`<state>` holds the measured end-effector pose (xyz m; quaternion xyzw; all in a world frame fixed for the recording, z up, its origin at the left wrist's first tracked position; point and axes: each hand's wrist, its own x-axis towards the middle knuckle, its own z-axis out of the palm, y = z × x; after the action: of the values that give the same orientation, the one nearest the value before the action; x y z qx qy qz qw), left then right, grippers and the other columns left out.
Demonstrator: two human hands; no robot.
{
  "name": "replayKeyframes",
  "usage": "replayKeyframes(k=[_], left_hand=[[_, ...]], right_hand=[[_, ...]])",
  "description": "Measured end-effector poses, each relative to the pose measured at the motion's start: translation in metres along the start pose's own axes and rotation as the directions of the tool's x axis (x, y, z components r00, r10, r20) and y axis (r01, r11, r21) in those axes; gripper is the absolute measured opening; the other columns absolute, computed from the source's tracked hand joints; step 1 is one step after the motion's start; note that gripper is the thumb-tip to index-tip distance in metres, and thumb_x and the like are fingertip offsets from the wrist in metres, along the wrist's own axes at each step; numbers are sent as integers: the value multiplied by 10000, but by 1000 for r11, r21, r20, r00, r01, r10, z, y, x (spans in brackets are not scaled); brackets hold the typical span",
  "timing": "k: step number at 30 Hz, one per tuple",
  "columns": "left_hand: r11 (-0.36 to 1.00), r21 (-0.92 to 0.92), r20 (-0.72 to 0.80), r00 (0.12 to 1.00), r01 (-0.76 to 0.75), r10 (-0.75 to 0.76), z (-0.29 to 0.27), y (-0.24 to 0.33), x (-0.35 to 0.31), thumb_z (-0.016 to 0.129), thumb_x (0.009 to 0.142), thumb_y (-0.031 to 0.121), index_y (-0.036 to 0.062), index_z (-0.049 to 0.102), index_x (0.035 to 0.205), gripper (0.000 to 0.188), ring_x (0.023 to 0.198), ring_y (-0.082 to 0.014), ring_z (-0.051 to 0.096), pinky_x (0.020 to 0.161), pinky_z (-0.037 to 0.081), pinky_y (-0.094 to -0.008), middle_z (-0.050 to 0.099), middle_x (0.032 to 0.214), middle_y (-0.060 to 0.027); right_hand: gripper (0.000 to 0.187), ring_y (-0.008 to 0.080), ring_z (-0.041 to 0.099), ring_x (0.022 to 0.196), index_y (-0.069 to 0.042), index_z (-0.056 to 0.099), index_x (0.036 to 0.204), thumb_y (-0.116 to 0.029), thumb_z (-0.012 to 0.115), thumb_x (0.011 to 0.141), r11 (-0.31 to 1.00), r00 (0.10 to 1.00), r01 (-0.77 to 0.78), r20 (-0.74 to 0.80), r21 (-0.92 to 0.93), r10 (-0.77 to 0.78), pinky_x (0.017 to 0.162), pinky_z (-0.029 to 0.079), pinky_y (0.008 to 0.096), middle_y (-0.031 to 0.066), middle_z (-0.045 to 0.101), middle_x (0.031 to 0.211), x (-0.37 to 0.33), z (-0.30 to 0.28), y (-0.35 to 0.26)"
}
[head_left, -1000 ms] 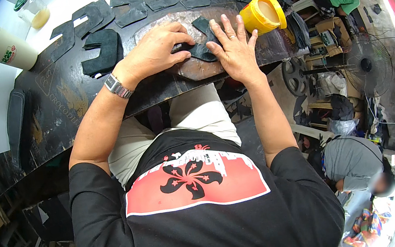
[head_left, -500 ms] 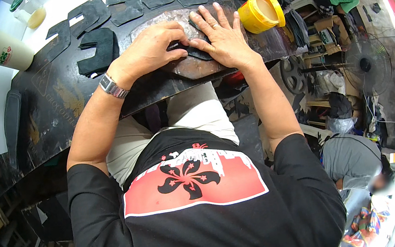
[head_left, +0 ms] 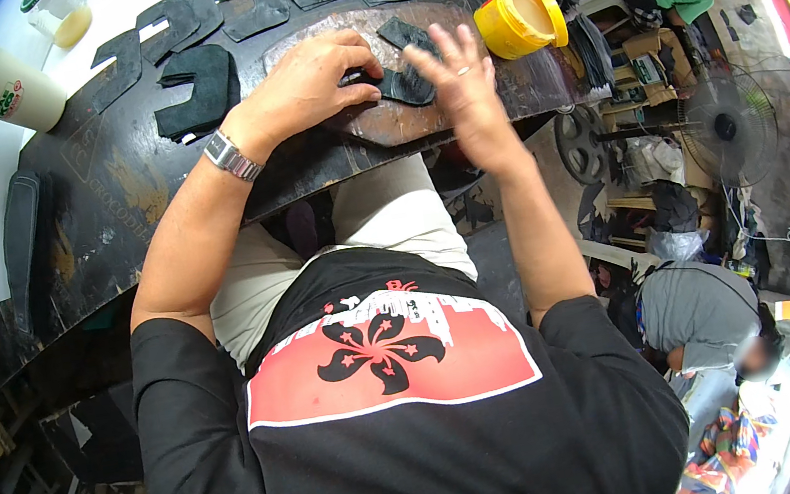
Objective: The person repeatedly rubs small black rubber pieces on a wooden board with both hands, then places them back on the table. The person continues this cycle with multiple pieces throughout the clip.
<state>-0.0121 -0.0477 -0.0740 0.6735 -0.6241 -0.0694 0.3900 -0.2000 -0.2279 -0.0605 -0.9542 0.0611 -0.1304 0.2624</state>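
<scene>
On a brown, worn slab (head_left: 382, 130) lies a black U-shaped flat piece (head_left: 410, 89), perhaps leather. My left hand (head_left: 319, 81) has its fingers and thumb closed at the left end of this piece, pinching its edge. A wristwatch (head_left: 229, 157) is on that arm. Fingers spread and slightly blurred, my right hand (head_left: 469, 100) hovers just right of the piece and holds nothing. One bent arm of the piece shows uncovered between my hands; its left end is partly hidden by my left fingers.
Left of the slab sits a pile of similar black pieces (head_left: 195, 88); several more, like this one (head_left: 252, 4), line the table's far side. A yellow tub (head_left: 515, 23) stands at the right, a pale cup (head_left: 7, 89) at the left. Beyond are a fan (head_left: 727, 127) and two people.
My right hand has lifted off the black piece, where it lay flat, and shifted right and towards me, uncovering more of it. My left hand stays at the piece's left end.
</scene>
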Motion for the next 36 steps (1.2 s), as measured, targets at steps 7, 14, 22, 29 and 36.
replayKeyframes(k=[7,14,22,29,36], left_hand=[[1000,-28,-5,1000,2,-2,-1,-1,-1,801,831,179,28,726,1021,255,1011,-326,666,891,532,-399,688,1066,-115],[981,-187,37,999,45,-38,-13,-6,-1,768,889,131,16,717,1060,213,991,-261,666,910,530,-342,682,1097,-89],[979,-109,-150,970,175,-190,-20,-22,-2,666,922,19,54,719,1128,216,906,-154,662,852,553,-291,664,1094,-59],[996,-68,-186,980,58,-70,-12,-21,-2,587,908,-24,68,722,1141,285,1060,-262,670,946,535,-350,641,1178,-99],[998,-9,-196,979,55,-56,-10,-25,-3,571,890,-22,67,726,1108,282,1113,-311,650,993,522,-388,628,1211,-117]], right_hand=[[955,368,77,1584,-23,342,1579,-741,424,954,848,994,-104,-20,-520,110,1183,-24,718,180,248,1680,-22,33,-27],[1030,372,89,1581,44,347,1555,-763,451,923,831,997,-62,8,-553,79,1197,-20,697,216,249,1669,-18,39,-37],[1046,354,81,1586,32,328,1569,-781,435,918,834,997,20,70,-551,22,1204,-11,690,211,256,1666,1,51,-49],[928,350,76,1587,-44,364,1577,-725,444,952,877,990,109,128,-469,-54,1202,-6,698,157,262,1680,2,43,-41],[805,348,86,1587,-91,403,1569,-651,457,993,911,978,156,192,-382,-87,1200,7,705,108,285,1681,-11,25,-41]])
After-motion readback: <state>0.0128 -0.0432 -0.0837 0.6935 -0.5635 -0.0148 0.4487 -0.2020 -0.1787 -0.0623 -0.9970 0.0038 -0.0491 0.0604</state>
